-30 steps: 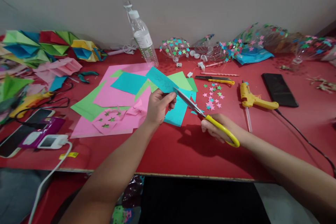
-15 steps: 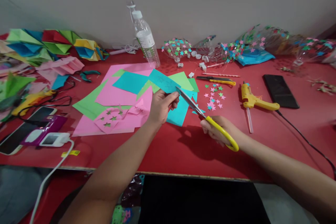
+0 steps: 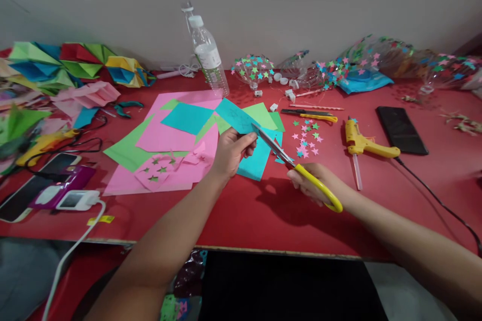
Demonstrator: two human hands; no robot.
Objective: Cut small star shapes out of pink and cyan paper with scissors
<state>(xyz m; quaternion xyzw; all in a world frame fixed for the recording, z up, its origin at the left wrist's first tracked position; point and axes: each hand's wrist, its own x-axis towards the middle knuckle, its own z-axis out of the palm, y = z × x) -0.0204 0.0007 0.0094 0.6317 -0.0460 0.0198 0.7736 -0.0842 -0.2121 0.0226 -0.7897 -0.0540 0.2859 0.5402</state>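
Pinched in my left hand (image 3: 234, 153) is a blue sheet of paper (image 3: 235, 114) with faint pencil lines on it. My right hand (image 3: 312, 180) grips yellow-handled scissors (image 3: 314, 185), whose blades meet the right edge of that sheet beside my left fingertips. Pink paper (image 3: 169, 133), green paper (image 3: 130, 148) and more blue paper (image 3: 254, 163) lie overlapping under and around my left hand. A pink piece with star-shaped holes (image 3: 152, 173) rests at the front of the pile. Small cut paper stars (image 3: 307, 140) are scattered beyond my right hand.
A yellow glue gun (image 3: 361, 143) and a black phone (image 3: 402, 130) lie at the right. Behind the stars is a box cutter (image 3: 311, 114). A plastic bottle (image 3: 208, 57) leans on the wall. Folded paper shapes (image 3: 62, 62) and a purple device (image 3: 68, 185) occupy the left.
The scissor handles have shifted slightly, their loops now closer together, with the blades still at the blue sheet. My left hand stays almost in place.
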